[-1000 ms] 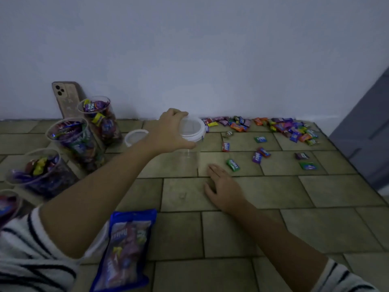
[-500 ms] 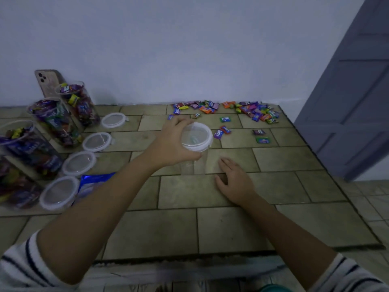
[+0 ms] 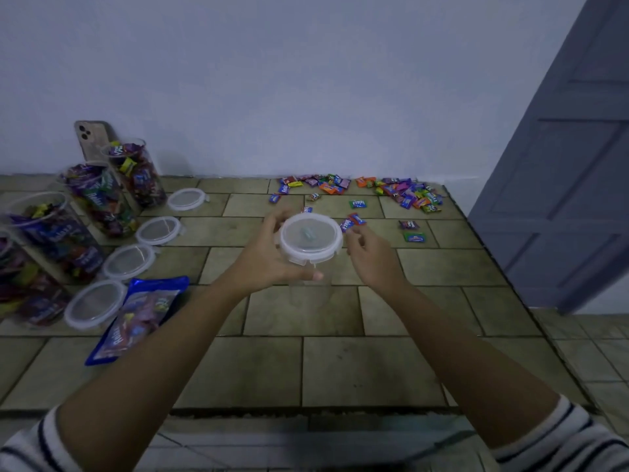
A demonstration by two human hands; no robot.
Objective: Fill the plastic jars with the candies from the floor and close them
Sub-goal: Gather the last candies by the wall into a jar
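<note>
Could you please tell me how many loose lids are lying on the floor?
4 lids in a diagonal row beside the filled jars: farthest, next, third, nearest. None seems hidden.

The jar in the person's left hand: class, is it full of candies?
No, the jar held by the left hand is clear and shows the floor through its wall, with a lid on top.

Centre: clear jar (image 3: 308, 294) under a translucent white lid (image 3: 310, 237). Upper right: loose candies (image 3: 405, 194) in purple, orange, green, blue, red and yellow wrappers. Left: filled jars (image 3: 102, 199) showing the same mixed colours, beside four white-rimmed spare lids (image 3: 158, 230). Lower left: blue candy bag (image 3: 136, 321). Floor tiles (image 3: 367, 369) olive-tan, dark joints; wall (image 3: 306, 80) pale blue-grey; door (image 3: 571, 165) slate blue; sleeves (image 3: 558, 437) white, dark-striped; phone (image 3: 93, 137) pinkish-beige.
</note>
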